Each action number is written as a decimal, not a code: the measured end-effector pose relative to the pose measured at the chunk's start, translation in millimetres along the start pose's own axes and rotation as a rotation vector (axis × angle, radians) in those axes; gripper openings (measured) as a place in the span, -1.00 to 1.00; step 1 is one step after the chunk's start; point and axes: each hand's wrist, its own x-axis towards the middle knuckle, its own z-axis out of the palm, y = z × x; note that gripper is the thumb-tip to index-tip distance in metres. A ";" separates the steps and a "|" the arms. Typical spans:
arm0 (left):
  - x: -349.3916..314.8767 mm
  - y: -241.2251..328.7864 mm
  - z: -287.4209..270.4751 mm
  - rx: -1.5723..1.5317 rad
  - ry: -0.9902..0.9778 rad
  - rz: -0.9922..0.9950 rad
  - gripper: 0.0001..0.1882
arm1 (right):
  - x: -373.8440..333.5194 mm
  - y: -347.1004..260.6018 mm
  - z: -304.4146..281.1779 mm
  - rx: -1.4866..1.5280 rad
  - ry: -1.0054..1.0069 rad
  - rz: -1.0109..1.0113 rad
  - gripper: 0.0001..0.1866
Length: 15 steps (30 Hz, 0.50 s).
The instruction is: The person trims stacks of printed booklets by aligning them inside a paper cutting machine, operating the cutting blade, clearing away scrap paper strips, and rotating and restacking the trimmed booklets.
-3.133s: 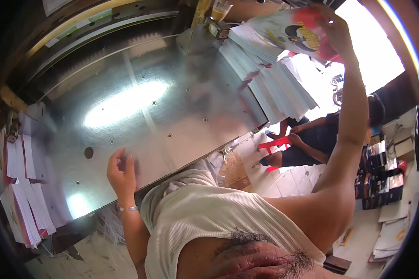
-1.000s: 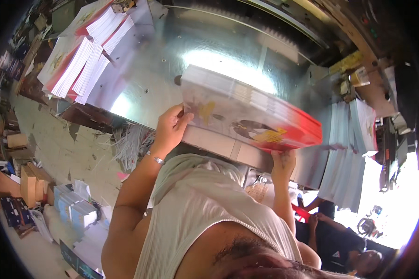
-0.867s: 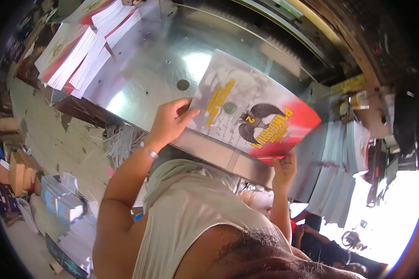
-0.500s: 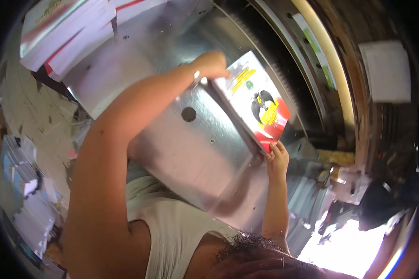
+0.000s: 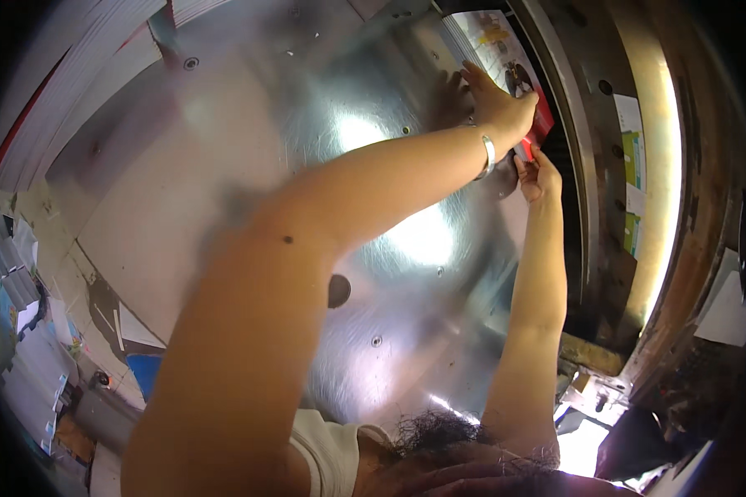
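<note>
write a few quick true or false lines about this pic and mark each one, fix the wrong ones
1. The left hand and right hand are both at the book stack. True.
2. The right hand's fingers are at the stack's pale end. False: they are at its red end.
3. A silver bracelet circles the left wrist. True.
4. The left hand wears a blue glove. False: it is bare.
5. The table has a shiny metal top. True.

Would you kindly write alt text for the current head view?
The person's left hand, a silver bracelet at its wrist, lies across a red-and-white booklet stack on a metal table; the right hand touches the stack's near red end. More paper stacks show at upper left.
</note>
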 end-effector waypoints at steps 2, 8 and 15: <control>12.0 -1.7 6.8 -0.030 -0.023 -0.026 0.20 | 22.9 -7.0 6.4 -0.027 -0.041 0.041 -0.89; 45.0 -0.8 -7.0 -0.181 -0.262 -0.167 -0.18 | 15.4 -0.5 26.7 -0.028 -0.065 -0.018 -0.86; 52.5 9.9 -19.3 -0.157 -0.305 -0.198 -0.25 | -41.3 14.2 52.8 -0.872 0.113 -0.554 -0.03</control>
